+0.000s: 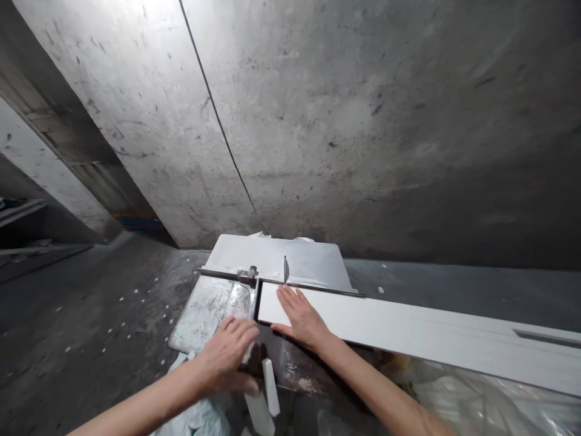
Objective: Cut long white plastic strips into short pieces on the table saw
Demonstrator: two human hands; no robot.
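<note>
My right hand [302, 319] lies flat with fingers spread near the left end of a long white board [390, 318], pressing on its top. This board rests on a table saw [313, 257], along a dark metal guide, its left end against a short stop [258, 300]. A thin upright blade [285, 269] stands just beyond the board's far edge. To the left, my left hand [229, 354] hovers with bent fingers and thumb apart, slightly blurred. Below and beside it are white offcut strips [270, 387]. Whatever lies under its palm is partly hidden.
A worn metal plate [209, 309] forms the left side of the saw top. Clear plastic sheeting [472, 393] bulges under the board at right. A pale bag [200, 418] sits below my left arm. White scraps dot the floor, and a grey wall [363, 133] rises behind.
</note>
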